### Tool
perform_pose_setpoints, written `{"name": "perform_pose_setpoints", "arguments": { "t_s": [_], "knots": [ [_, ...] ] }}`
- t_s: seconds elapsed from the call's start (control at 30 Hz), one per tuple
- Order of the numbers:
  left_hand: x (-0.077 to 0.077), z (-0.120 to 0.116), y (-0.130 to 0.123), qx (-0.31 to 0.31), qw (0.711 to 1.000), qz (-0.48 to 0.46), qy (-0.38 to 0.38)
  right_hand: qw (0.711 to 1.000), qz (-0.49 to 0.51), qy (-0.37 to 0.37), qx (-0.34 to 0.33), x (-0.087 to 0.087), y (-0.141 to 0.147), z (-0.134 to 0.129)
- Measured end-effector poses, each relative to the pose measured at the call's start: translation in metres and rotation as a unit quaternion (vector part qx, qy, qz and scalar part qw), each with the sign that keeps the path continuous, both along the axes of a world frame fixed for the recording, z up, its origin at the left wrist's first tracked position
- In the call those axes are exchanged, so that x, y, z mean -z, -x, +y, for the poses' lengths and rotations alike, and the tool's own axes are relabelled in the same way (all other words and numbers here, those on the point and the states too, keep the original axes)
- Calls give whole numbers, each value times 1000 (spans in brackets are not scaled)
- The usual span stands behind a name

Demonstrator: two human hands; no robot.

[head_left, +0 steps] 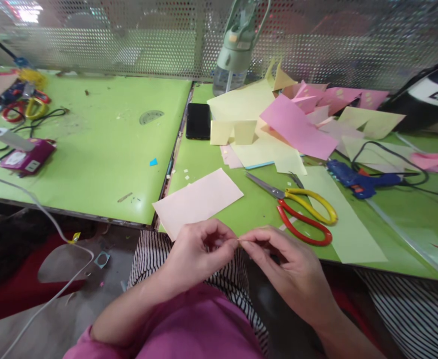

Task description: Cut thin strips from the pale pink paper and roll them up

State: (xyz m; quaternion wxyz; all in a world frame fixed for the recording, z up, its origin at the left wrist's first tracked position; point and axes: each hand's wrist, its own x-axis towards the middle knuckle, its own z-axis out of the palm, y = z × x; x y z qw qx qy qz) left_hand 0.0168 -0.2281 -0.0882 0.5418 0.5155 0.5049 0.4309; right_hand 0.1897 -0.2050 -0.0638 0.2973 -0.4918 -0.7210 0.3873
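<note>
My left hand (200, 254) and my right hand (286, 264) meet fingertip to fingertip at the table's front edge, above my lap. Each pinches thumb against index finger, and a tiny pale bit shows between them, too small to make out. A pale pink paper rectangle (200, 199) lies just beyond my left hand. Past my right hand rest scissors (279, 193) with one yellow and one red handle, blades pointing back left. Their handles partly overlap a light green paper strip (349, 229).
A phone (198, 121), a bottle (234, 55), piled pink and yellow papers (297, 124) and a blue glue gun (361, 179) stand or lie behind. On the left table (110, 144) are a protractor (151, 117), a purple box (28, 157) and more scissors (24, 108).
</note>
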Motion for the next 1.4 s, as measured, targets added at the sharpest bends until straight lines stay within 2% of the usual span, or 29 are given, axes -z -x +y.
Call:
{"name": "perform_pose_setpoints", "arguments": {
  "t_s": [0.07, 0.17, 0.3, 0.43, 0.53, 0.63, 0.73, 0.8, 1.03, 1.27, 1.4],
  "knots": [
    [-1, 1, 1, 25, 997, -57, 49, 991, 62, 120, 20, 2, -1, 1],
    [-1, 1, 1, 41, 994, -93, 50, 951, 152, 264, 45, 4, -2, 2],
    [2, 0, 1, 47, 992, -112, -9, 917, 201, 342, 50, 1, -1, 2],
    [3, 0, 2, 39, 994, -98, -35, 903, 222, 363, 61, 0, 1, 0],
    [4, 0, 2, 37, 992, -123, -8, 927, 204, 309, 62, 5, 0, -3],
    [4, 0, 2, 34, 986, -162, 37, 976, 155, 141, 55, 9, -5, -6],
    [6, 0, 0, 35, 979, -190, 71, 995, 93, -27, -32, 10, -10, -4],
    [6, 0, 0, 41, 975, -198, 89, 991, 68, -79, -85, 9, -11, -2],
    [5, 1, 3, 61, 956, -244, 153, 989, 75, -77, -98, 9, -11, 1],
    [4, 3, 0, 57, 941, -279, 180, 990, 118, -38, -62, 10, -9, -2],
    [3, 5, -4, 40, 937, -290, 189, 993, 87, -72, -45, 6, -7, -2]
  ]
}}
